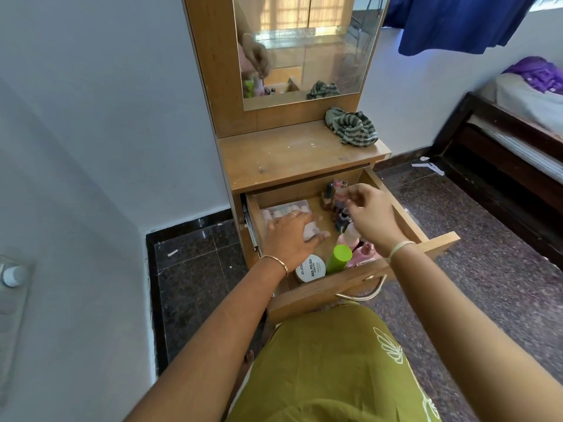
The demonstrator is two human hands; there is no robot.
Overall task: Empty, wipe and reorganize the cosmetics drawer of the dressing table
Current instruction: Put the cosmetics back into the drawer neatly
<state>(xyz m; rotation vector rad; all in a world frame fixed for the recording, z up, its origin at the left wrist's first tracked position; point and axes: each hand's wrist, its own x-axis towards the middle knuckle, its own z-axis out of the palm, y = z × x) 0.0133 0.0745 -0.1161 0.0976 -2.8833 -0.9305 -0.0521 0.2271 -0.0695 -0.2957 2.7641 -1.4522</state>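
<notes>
- A bedroom corner with pale walls and dark speckled floor tiles; a narrow wooden desk [298,156] with a mirror [304,47] stands ahead of both hands, and a bed [502,141] lies well off to the right.
- A striped cloth [352,127] sits crumpled on the desk top, beyond the right hand.
- The drawer [359,284] is pulled open beneath both hands and is crowded with cosmetics.
- The left hand [289,236] reaches into the drawer, fingers curled on a small whitish item [310,231]; a clear plastic case [286,210] lies just past its fingertips.
- The right hand [370,213] hovers over a cluster of nail polish bottles [336,205], fingers loosely bent; whether it pinches anything cannot be told.
- Nearer the wrists stand a white nail polish jar [310,268], a green capped tube [338,258] and a pink bottle [364,251].
- To do this well, likely lift upright bottles one at a time, grouping them on the desk so nothing tips.
</notes>
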